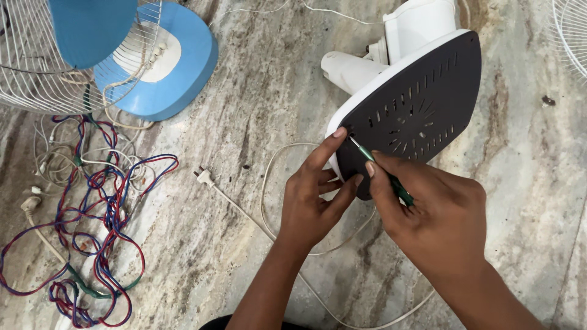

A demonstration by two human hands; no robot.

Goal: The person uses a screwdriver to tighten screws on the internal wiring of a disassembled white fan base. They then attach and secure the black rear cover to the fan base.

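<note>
A white fan base (422,24) lies tipped on its side, its dark slotted bottom plate (422,104) facing me. My right hand (434,214) grips a green-handled screwdriver (382,171), whose metal tip reaches the plate's left corner. My left hand (315,198) steadies that corner, index finger pressed against the plate's edge beside the tip and thumb near the lower rim.
A blue fan base (177,67) with a white wire guard (36,55) sits top left. A tangle of red, blue and white wires (98,214) lies at left. A white cord with plug (205,177) crosses the marble floor. Another guard edge (572,30) shows top right.
</note>
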